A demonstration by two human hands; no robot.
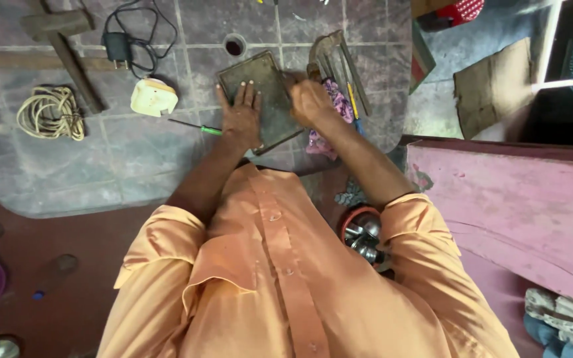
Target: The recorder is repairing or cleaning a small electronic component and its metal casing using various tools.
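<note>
Dark metal plate (pixel 268 93) is lying flat near the far edge of the grey tiled floor, pinned under the flat, open left hand (pixel 240 113). Right hand (pixel 310 103) is curling closed, its contents unclear. Plate could be sliding if that palm's pressure eases.

The left hand (pixel 241 118) lies flat on a dark rectangular plate (pixel 264 98) while the blurred right hand (pixel 311 103) works at its edge.

A small home repair workshop on a tiled floor (pixel 134 159): a hammer (pixel 61 40), coiled wire (pixel 51 113), a green-handled screwdriver (pixel 197 126), pliers (pixel 326 50) and a plug adapter (pixel 119 46) lie scattered about.
</note>
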